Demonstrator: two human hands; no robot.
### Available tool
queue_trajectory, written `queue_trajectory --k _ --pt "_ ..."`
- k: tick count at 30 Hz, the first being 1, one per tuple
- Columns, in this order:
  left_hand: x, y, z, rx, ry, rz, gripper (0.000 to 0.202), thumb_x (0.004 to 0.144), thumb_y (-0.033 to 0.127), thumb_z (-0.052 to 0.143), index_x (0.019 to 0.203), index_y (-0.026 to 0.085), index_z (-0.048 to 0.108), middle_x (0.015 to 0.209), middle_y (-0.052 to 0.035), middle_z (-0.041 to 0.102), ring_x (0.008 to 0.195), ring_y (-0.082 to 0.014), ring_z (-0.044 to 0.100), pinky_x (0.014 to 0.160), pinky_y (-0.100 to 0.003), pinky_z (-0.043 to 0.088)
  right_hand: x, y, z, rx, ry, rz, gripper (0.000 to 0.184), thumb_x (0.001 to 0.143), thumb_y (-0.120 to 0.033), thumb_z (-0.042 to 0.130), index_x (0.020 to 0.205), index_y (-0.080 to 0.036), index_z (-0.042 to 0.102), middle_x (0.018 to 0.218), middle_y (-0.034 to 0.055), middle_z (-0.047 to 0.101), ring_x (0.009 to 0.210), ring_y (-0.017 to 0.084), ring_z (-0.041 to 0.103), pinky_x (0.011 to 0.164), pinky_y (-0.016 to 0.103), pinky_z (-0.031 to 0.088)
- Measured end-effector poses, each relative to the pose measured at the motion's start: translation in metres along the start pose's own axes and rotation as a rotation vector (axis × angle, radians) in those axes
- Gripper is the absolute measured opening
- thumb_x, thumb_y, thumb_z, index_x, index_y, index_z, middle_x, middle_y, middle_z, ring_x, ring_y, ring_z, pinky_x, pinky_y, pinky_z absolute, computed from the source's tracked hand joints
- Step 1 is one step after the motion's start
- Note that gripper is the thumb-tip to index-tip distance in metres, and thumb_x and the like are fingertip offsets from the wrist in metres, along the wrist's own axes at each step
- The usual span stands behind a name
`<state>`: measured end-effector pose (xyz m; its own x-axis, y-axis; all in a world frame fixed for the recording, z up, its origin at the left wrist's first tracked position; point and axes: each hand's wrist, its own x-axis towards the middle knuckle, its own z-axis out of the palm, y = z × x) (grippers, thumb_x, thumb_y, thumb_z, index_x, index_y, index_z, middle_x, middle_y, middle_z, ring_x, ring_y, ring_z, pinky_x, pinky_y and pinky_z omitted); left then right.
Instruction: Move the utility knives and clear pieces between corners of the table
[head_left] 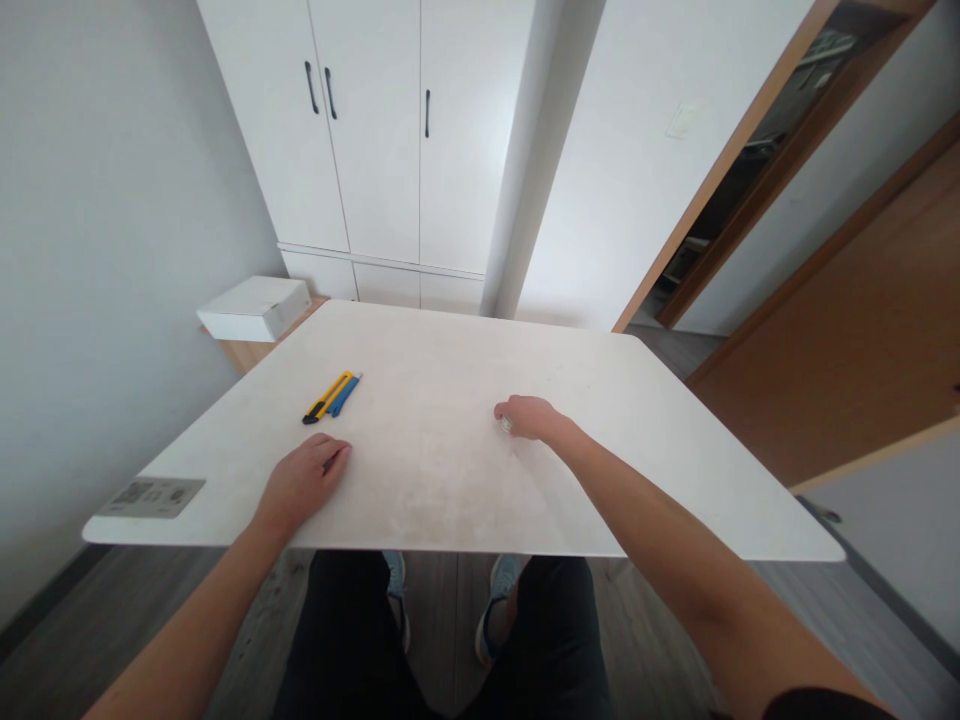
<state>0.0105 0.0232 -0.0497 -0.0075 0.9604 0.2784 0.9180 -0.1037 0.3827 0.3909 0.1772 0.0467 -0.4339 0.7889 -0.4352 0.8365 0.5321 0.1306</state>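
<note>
My left hand [304,478] lies on the white table [450,480] near its front left, fingers together and curled over a small dark thing that I cannot make out. My right hand [525,417] rests mid-table as a fist, closed around a small shiny object that shows only at the thumb side. A yellow utility knife [327,397] and a blue one [345,394] lie side by side just beyond my left hand, apart from it.
A grey printed card [154,496] lies at the table's front left corner. A white box [255,308] sits on a low wooden stand beyond the far left edge. White cupboards stand behind; an open doorway is at the right.
</note>
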Motion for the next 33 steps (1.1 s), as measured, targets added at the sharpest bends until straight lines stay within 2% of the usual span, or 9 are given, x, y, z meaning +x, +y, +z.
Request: queue_trajectory --k 6,11,16,24,33 --pt "0.0 0.0 0.0 -0.032 0.002 0.012 0.048 0.101 0.051 0.036 0.094 0.021 0.073 0.1 -0.0064 0.07 0.093 -0.0211 0.066 0.084 -0.032 0.048 0.005 0.004 -0.002 -0.028 -0.03 -0.047 0.048 0.084 -0.025 0.074 0.131 -0.031 0.065 0.127 0.0095 0.066 0.116 0.029 0.065 0.08 0.031 0.05" --pt "0.0 0.001 -0.002 -0.041 -0.003 0.012 0.048 0.101 0.051 0.036 0.094 0.021 0.073 0.099 -0.0063 0.07 0.093 -0.0211 0.066 0.085 -0.032 0.048 0.005 0.009 -0.002 0.002 0.006 -0.098 0.043 0.085 -0.022 0.072 0.128 -0.027 0.069 0.123 0.0108 0.069 0.114 0.028 0.065 0.084 0.03 0.048" --pt "0.0 0.0 -0.001 -0.046 0.003 0.022 0.048 0.1 0.051 0.036 0.092 0.022 0.073 0.098 -0.0064 0.07 0.092 -0.0211 0.066 0.085 -0.032 0.048 0.006 0.013 -0.002 -0.019 0.009 -0.089 0.043 0.086 -0.03 0.073 0.129 -0.031 0.069 0.121 0.0089 0.07 0.114 0.028 0.065 0.084 0.031 0.047" --pt "-0.001 0.0 0.0 -0.068 0.001 0.017 0.048 0.1 0.052 0.037 0.093 0.022 0.073 0.099 -0.0068 0.07 0.093 -0.0212 0.067 0.086 -0.032 0.048 0.004 0.012 -0.002 0.03 0.003 -0.093 0.046 0.084 -0.023 0.074 0.13 -0.027 0.069 0.126 0.0106 0.069 0.116 0.028 0.064 0.087 0.029 0.047" --pt "0.0 0.003 -0.004 -0.077 -0.011 0.009 0.048 0.1 0.052 0.037 0.091 0.022 0.073 0.098 -0.0072 0.07 0.092 -0.0212 0.067 0.087 -0.033 0.049 0.0 0.007 -0.005 0.008 0.012 -0.107 0.043 0.088 -0.025 0.07 0.131 -0.025 0.067 0.121 0.0121 0.07 0.114 0.028 0.065 0.087 0.032 0.047"
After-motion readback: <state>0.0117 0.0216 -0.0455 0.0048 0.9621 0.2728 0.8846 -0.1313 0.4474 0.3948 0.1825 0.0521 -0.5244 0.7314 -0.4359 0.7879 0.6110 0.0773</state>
